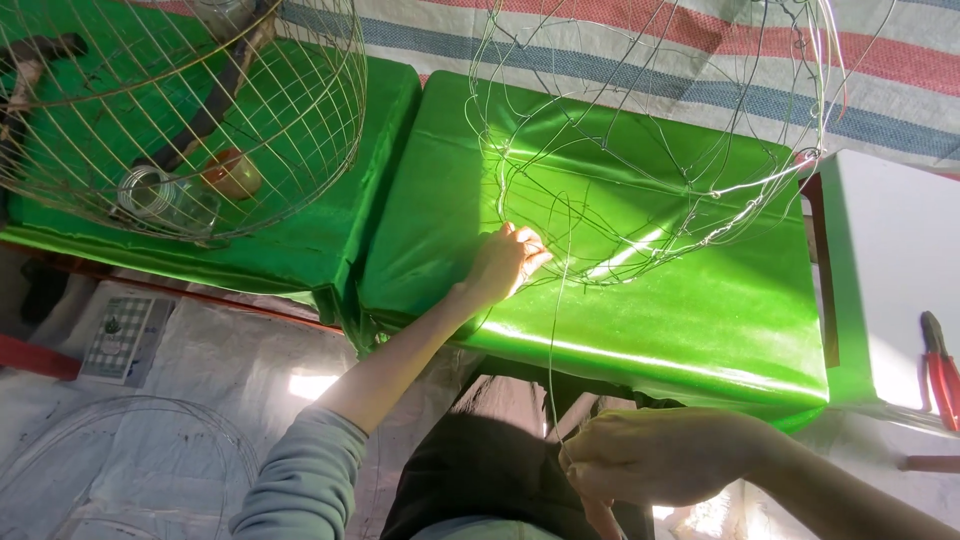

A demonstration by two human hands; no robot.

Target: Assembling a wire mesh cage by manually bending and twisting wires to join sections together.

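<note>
Wire frame (640, 150) sits on green table (700, 320), just beyond your left hand (505, 262), fingers pinched on its rim. Your right hand (660, 455) closed on loose wire strand (553, 340) near your lap.

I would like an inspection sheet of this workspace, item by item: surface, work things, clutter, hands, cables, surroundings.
Surface: green padded bench, shiny, sunlit; a second green pad beside it.
Work things: unfinished wire frame standing on the bench; a loose wire strand runs from it toward the person.
Clutter: finished wire cage with perches, a glass jar and an orange cup; red-handled pliers on the white table.
Hands: left hand pinches wire at the frame's edge; right hand grips the strand.
Cables: nothing seen.
Surroundings: striped tarp behind; plastic sheet on the floor.
</note>
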